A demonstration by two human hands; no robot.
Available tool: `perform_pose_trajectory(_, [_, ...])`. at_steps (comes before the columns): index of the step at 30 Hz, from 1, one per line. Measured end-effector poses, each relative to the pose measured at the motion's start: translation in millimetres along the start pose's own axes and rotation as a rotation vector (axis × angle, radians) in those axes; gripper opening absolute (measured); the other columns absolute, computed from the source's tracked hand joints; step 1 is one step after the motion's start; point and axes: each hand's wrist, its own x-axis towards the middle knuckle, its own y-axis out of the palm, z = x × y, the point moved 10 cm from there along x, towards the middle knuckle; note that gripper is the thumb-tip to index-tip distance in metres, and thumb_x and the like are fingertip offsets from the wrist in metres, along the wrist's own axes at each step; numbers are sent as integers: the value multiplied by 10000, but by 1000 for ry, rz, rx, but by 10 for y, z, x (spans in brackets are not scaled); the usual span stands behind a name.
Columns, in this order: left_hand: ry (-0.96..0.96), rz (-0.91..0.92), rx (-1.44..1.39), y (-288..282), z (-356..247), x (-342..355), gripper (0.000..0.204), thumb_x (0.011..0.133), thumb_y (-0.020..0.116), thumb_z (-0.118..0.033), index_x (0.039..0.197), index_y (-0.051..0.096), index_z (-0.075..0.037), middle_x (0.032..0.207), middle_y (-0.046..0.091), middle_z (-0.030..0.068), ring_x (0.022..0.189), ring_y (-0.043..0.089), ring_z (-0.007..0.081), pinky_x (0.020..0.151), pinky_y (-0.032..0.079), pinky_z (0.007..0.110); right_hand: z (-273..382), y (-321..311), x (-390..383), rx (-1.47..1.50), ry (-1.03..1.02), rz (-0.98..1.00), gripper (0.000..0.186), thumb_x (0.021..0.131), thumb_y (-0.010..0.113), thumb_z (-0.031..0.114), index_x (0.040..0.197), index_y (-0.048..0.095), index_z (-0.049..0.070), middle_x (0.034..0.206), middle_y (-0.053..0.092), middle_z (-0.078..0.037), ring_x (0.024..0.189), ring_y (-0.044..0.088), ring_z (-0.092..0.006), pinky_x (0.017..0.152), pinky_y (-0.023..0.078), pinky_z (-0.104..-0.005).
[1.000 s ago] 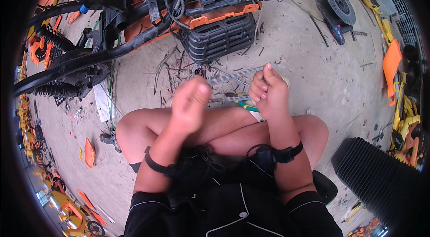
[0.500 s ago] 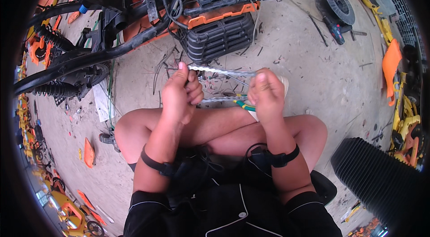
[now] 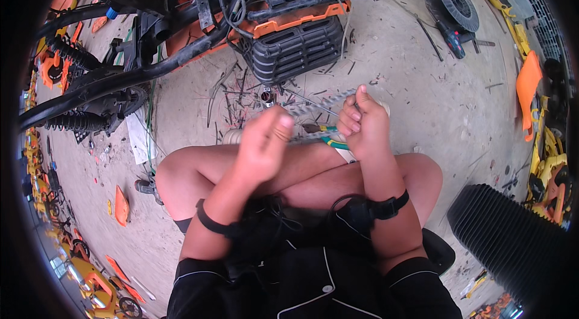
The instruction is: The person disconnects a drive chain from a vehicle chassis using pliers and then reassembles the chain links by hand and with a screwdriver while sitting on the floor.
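Observation from the head view: the person sits cross-legged on a dusty concrete floor point(image 3: 422, 96), both hands raised over the knees.

The left hand point(image 3: 262, 144) is loosely curled with the thumb up; its fingertips point(image 3: 283, 121) meet the near-left end of a grey ribbed strip point(image 3: 319, 104), probably a toothed belt or braided sleeve, though blur prevents certainty. Whether this hand actually pinches the strip cannot be told.

The right hand point(image 3: 362, 126) is fisted shut around the strip's far-right end, and a green-handled tool point(image 3: 329, 138), apparently pliers, lies just beneath it, touching or nearly so.

Position: the strip spans between the two hands, above the knees and just near of a black ribbed housing point(image 3: 295, 47) on the orange and black machine frame point(image 3: 241, 11).

Handling assessment: the strip appears light, flexible along its length and ribbed enough to resist slipping. It sags little, suggesting moderate stiffness. Best held at both ends, as here, with a firm pinch. Fragility judged low.

A black corrugated hose point(image 3: 512, 246) lies at the near right.
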Motion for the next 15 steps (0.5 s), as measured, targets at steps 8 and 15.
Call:
perform_pose_trajectory(8, [-234, 66, -255, 117, 291, -33, 314, 1082, 475, -276, 908, 543, -23, 689, 507, 19, 608, 488, 120, 572, 415, 282, 3, -99, 58, 19, 53, 6, 384, 1045, 521, 405, 846, 549, 78, 621, 398, 19, 513, 343, -109, 515, 300, -278])
perform_pose_trajectory(15, [-374, -109, -463, 63, 601, -3, 334, 1090, 448, -316, 1000, 568, -18, 726, 498, 15, 636, 513, 127, 599, 431, 265, 25, -119, 85, -147, 13, -38, 360, 1035, 539, 394, 897, 559, 62, 662, 444, -14, 592, 410, -159, 612, 362, -320])
